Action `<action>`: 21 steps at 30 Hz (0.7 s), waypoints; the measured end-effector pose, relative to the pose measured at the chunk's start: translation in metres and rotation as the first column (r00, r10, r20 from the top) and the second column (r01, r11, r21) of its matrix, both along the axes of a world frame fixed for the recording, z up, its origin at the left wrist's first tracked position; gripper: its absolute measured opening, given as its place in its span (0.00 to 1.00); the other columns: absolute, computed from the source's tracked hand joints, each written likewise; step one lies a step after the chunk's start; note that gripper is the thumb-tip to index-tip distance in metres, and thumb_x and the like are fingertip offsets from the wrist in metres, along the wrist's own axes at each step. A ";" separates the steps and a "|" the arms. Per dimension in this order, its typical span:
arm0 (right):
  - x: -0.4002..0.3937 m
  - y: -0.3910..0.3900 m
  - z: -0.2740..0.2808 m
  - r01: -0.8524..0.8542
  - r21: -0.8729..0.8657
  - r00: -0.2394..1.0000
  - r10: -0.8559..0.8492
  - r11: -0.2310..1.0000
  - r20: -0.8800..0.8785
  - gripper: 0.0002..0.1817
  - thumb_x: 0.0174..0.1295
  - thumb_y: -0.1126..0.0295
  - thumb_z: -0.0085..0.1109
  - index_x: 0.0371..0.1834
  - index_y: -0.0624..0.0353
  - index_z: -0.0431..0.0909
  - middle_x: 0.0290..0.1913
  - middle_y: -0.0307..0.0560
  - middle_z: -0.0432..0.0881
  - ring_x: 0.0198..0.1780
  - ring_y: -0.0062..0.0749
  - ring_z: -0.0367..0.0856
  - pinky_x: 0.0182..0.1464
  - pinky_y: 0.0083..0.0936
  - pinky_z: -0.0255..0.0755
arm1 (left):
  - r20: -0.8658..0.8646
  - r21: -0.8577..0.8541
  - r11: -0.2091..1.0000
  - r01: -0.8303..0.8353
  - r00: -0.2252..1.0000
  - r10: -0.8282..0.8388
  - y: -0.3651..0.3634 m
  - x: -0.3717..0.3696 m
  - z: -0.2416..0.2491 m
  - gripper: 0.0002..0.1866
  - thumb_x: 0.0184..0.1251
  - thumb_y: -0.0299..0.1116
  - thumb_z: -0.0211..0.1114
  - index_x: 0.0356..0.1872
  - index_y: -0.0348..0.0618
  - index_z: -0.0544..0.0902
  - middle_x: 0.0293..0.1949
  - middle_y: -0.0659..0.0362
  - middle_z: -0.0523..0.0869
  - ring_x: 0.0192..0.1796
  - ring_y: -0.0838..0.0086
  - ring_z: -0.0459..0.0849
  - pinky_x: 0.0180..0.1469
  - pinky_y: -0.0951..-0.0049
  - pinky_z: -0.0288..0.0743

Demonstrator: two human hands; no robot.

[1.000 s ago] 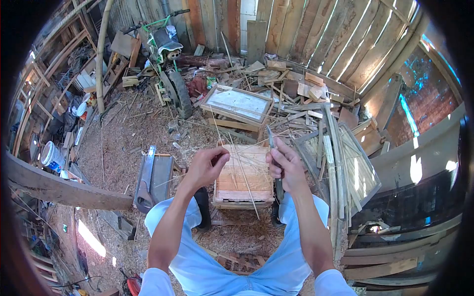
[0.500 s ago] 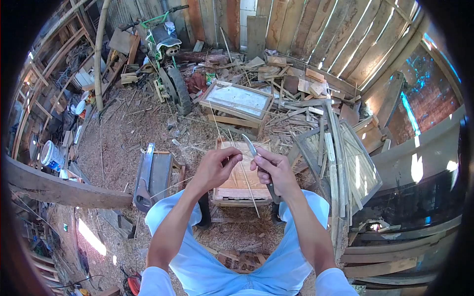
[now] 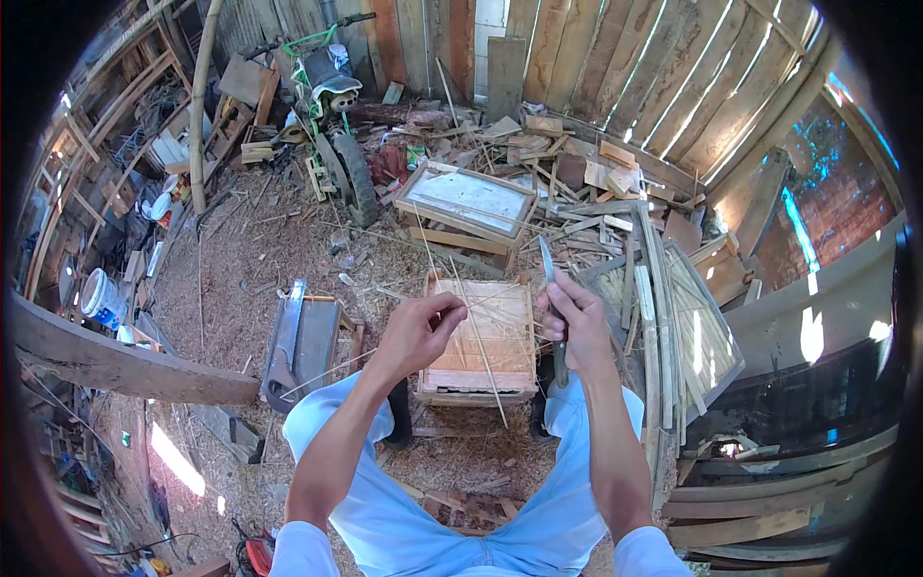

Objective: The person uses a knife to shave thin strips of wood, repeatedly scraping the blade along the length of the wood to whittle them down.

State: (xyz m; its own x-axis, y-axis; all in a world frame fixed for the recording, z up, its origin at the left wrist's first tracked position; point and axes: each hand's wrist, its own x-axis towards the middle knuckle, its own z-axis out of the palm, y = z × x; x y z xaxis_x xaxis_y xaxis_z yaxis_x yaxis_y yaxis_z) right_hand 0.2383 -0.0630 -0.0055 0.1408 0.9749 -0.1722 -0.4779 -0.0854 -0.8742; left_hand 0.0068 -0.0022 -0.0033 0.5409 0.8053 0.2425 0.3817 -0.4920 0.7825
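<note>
My left hand is closed in a pinch on a thin wooden strip, whose tail sticks out to the lower left past my wrist. To the right, my right hand is wrapped around the dark handle of a knife, its blade pointing up and away from me. A gap separates the blade from my left hand. Below both hands, between my knees, stands a low wooden box with a pale plank top. Another long thin strip slants across that top.
At the left a handsaw lies on a dark-topped stool. Ahead are a framed panel, heaped wood scraps and a small motorbike. Leaning frames and slats stand at the right. A thick beam crosses the left side.
My right hand has moved right with the knife, away from my left hand, and the blade now points more upright. My left hand keeps its pinch in nearly the same place.
</note>
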 end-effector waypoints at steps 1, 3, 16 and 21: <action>-0.001 -0.002 0.003 -0.015 0.017 0.999 0.016 1.000 -0.029 0.21 0.68 0.72 0.52 0.65 0.60 0.69 0.32 0.40 0.76 0.21 0.13 0.64 0.20 0.10 0.59 | 0.000 0.000 1.000 0.001 1.000 -0.001 -0.001 0.000 0.000 0.07 0.64 0.28 0.62 0.35 0.34 0.82 0.23 0.54 0.82 0.21 0.78 0.75 0.25 0.75 0.68; -0.010 -0.006 0.004 -0.062 0.016 0.998 0.062 0.998 0.005 0.22 0.69 0.71 0.52 0.66 0.61 0.67 0.32 0.40 0.76 0.21 0.13 0.63 0.20 0.10 0.58 | 0.009 -0.036 0.999 -0.012 1.000 0.013 -0.002 0.003 -0.001 0.07 0.65 0.29 0.62 0.35 0.34 0.82 0.22 0.55 0.82 0.21 0.79 0.75 0.25 0.75 0.68; -0.032 -0.006 -0.007 -0.183 -0.041 0.979 0.186 0.982 0.086 0.20 0.69 0.72 0.52 0.64 0.64 0.68 0.30 0.40 0.78 0.20 0.11 0.62 0.20 0.11 0.58 | 0.006 0.019 1.000 -0.014 1.000 0.014 -0.006 0.010 0.006 0.06 0.64 0.29 0.63 0.35 0.35 0.82 0.19 0.55 0.80 0.18 0.78 0.74 0.23 0.74 0.67; -0.032 -0.007 -0.005 -0.159 -0.057 0.987 0.158 0.986 -0.021 0.16 0.68 0.71 0.53 0.57 0.65 0.73 0.31 0.39 0.77 0.20 0.11 0.63 0.19 0.10 0.57 | -0.007 0.022 1.000 -0.010 1.000 0.011 -0.006 0.009 0.006 0.06 0.64 0.28 0.63 0.35 0.35 0.82 0.20 0.55 0.81 0.19 0.78 0.76 0.24 0.74 0.68</action>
